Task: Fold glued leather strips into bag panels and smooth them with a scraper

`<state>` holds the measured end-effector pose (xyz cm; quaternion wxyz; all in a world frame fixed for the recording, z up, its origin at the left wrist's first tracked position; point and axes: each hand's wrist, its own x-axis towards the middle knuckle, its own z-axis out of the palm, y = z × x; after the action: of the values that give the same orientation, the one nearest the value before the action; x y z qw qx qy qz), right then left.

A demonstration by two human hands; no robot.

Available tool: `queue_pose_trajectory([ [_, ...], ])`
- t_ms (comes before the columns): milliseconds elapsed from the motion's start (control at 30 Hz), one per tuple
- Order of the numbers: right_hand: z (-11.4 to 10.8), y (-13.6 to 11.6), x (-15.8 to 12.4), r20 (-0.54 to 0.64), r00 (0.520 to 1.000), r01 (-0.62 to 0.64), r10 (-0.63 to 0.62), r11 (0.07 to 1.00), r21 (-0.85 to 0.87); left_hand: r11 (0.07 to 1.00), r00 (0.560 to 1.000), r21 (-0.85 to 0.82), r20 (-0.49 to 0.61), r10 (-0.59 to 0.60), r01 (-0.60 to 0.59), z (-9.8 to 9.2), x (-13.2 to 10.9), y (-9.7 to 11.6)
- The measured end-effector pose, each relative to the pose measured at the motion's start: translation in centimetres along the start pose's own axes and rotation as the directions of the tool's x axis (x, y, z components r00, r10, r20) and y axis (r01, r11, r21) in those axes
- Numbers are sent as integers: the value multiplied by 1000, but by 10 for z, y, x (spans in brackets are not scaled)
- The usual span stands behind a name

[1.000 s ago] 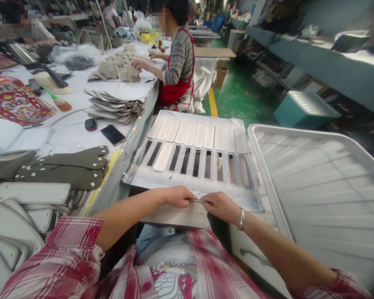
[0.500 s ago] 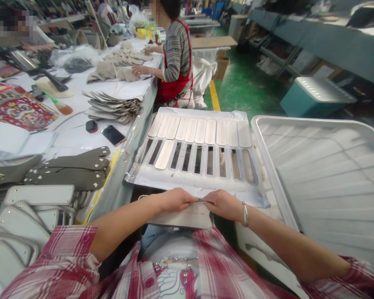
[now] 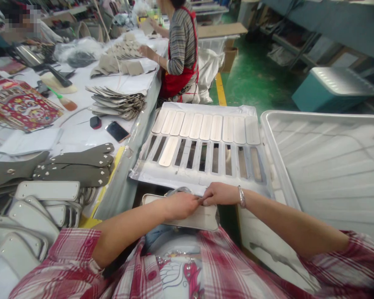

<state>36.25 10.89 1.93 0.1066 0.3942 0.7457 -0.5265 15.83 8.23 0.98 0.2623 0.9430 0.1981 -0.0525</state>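
My left hand (image 3: 183, 205) and my right hand (image 3: 218, 194) meet in front of my body, fingertips pinched together. Whatever lies between the fingers is too small and hidden to make out. Just beneath them, above my lap, is a pale, round-cornered flat panel (image 3: 202, 218), partly covered by my left hand and forearm. Beyond my hands lies a slotted, covered rack (image 3: 187, 171). Pale strips (image 3: 195, 126) lie side by side along its far row. A single pale strip (image 3: 168, 151) rests across the slotted near row.
On my left, the table (image 3: 112, 135) bears pale panels (image 3: 48, 190), dark grey pieces (image 3: 77, 176), a phone (image 3: 117, 131) and a stack of curved pieces (image 3: 116, 101). A large white bin (image 3: 339, 166) stands at right. A co-worker in a red apron (image 3: 182, 79) handles pieces ahead.
The view has shifted slightly. My hands stay together over the panel, and the left wrist looks more bent over it. The co-worker has raised one hand with a piece in it.
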Motion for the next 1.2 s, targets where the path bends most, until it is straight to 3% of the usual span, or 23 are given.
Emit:
queue_pose_trajectory([
  [233, -7, 6, 8, 61, 998, 0, -8, 993, 118, 917, 989, -387, 138, -45, 96, -27, -44, -51],
  [433, 4, 10, 18, 124, 989, 54, -82, 974, 219, 956, 992, -288, 125, -23, 59, -17, -53, -49],
  [600, 12, -8, 36, 132, 983, 105, -126, 983, 153, 989, 996, -150, 93, 18, -4, -4, -51, -37],
  [700, 14, -19, 45, 139, 975, 155, -175, 977, 144, 995, 997, -99, 75, 15, -8, -1, -57, -43],
  [933, 13, -22, 50, 162, 978, 106, -132, 982, 159, 879, 991, -457, 76, -112, 135, -14, -109, -88],
  [1200, 20, -45, 83, 217, 952, 191, -216, 973, 131, 947, 996, -307, 55, -76, 90, -7, -117, -81],
])
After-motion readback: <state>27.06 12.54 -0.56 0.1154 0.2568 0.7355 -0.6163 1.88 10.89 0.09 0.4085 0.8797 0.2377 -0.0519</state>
